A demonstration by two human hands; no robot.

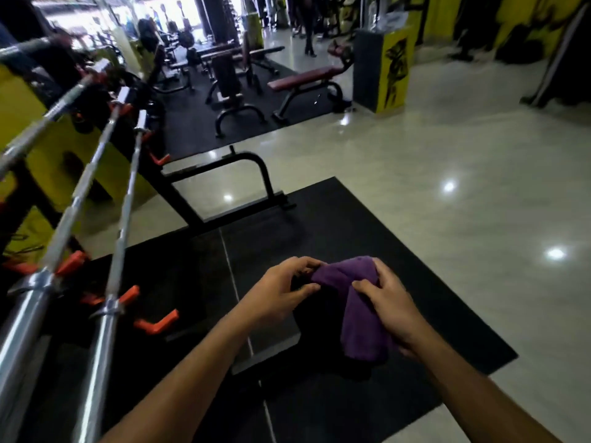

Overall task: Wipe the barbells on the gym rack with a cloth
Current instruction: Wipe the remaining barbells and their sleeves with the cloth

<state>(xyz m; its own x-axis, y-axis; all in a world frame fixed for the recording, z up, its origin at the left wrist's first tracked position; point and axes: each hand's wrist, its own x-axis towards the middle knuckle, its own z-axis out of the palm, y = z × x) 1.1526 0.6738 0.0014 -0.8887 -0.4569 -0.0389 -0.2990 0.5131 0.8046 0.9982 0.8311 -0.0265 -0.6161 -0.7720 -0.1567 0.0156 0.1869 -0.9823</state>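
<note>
A purple cloth point(355, 308) is held in front of the body, over a black rubber mat point(319, 219). The cloth is soft and crumpled, and its lower part hangs down in loose folds under the right hand point(388, 306). The barbells point(99, 199) are seen at the left side, well apart from the cloth. They are long shiny steel bars, and they are laid one beside the other on the orange hooks point(156, 324) of a black rack point(224, 183). Their thick sleeves are nearest to the camera, and their far ends are blurred.

Both forearms are stretched forward and slightly inward, so the hands almost meet. The upper left edge of the cloth is pinched by the left hand point(281, 290) between the thumb and the curled fingers. The grip of the right hand is closed on the cloth from the right side: the thumb is laid over the top of the fabric and the fingers are wrapped behind it.

To the right of the mat, a wide pale tiled floor point(463, 161) with bright reflections is seen. Between the hands and the barbells only the dark mat is found. Further back, padded benches point(303, 81) and a dark and yellow pillar point(380, 68) are standing.
</note>
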